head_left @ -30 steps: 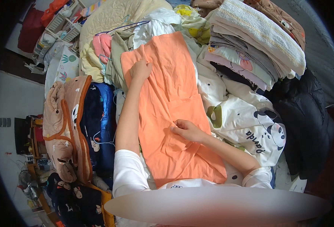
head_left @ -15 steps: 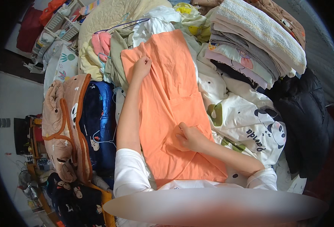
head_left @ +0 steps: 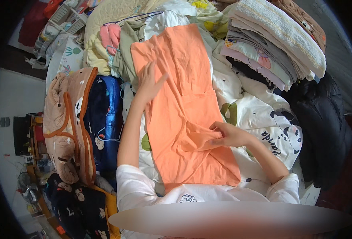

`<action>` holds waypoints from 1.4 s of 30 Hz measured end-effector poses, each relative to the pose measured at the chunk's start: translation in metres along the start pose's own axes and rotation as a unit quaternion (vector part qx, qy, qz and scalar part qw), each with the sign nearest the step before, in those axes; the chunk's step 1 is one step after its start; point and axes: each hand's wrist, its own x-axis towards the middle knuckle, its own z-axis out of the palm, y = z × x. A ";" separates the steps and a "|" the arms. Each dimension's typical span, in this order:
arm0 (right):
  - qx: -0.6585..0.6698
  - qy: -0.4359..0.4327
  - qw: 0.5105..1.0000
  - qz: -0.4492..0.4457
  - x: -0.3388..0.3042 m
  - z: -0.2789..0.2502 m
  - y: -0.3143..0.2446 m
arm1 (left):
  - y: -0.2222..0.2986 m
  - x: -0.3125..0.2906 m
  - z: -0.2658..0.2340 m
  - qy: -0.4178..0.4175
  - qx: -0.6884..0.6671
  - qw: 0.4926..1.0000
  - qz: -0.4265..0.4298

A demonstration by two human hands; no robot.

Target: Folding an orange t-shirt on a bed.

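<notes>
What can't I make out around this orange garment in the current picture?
All in the head view:
Orange garment: underside hidden by its own top layer.
Right grip: some fingers hidden beneath it, so whether it pinches cloth is unclear.
Left grip: fingers slightly blurred; contact with cloth uncertain.
Dark printed garment, lower left: cut off by the bottom edge.

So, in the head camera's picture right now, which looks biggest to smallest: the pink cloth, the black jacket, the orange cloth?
1. Orange cloth, easily the largest
2. Black jacket, though other laundry may hide part of it
3. Pink cloth, clearly the smallest
</notes>
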 end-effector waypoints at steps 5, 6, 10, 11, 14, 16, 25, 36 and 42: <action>0.125 0.033 0.991 -0.043 0.005 0.001 0.044 | 0.081 -0.168 -0.038 -0.057 -0.014 0.998 0.016; 0.135 0.075 0.985 -0.076 0.007 0.004 0.046 | 0.107 -0.198 -0.042 -0.071 -0.026 0.997 0.019; 0.215 0.115 0.959 -0.142 0.027 0.010 0.066 | 0.175 -0.279 -0.029 -0.097 0.010 0.995 0.023; 0.263 0.097 0.949 -0.142 0.032 0.010 0.070 | 0.184 -0.288 -0.024 -0.105 0.054 0.993 0.021; 0.179 0.180 0.955 -0.157 0.043 0.011 0.070 | 0.195 -0.292 -0.013 -0.127 0.041 0.991 -0.015; 0.077 0.266 0.944 -0.179 0.052 0.008 0.075 | 0.203 -0.289 -0.012 -0.126 0.056 0.990 -0.009; -0.019 0.251 0.944 -0.211 0.044 -0.004 0.058 | 0.211 -0.305 -0.011 -0.113 0.126 0.985 -0.028; 0.216 0.170 0.961 -0.025 0.011 -0.006 0.064 | 0.225 -0.248 0.016 -0.155 0.165 0.974 0.024; 0.184 0.049 0.980 -0.051 0.004 -0.017 0.083 | 0.207 -0.241 0.028 -0.139 0.121 0.983 0.021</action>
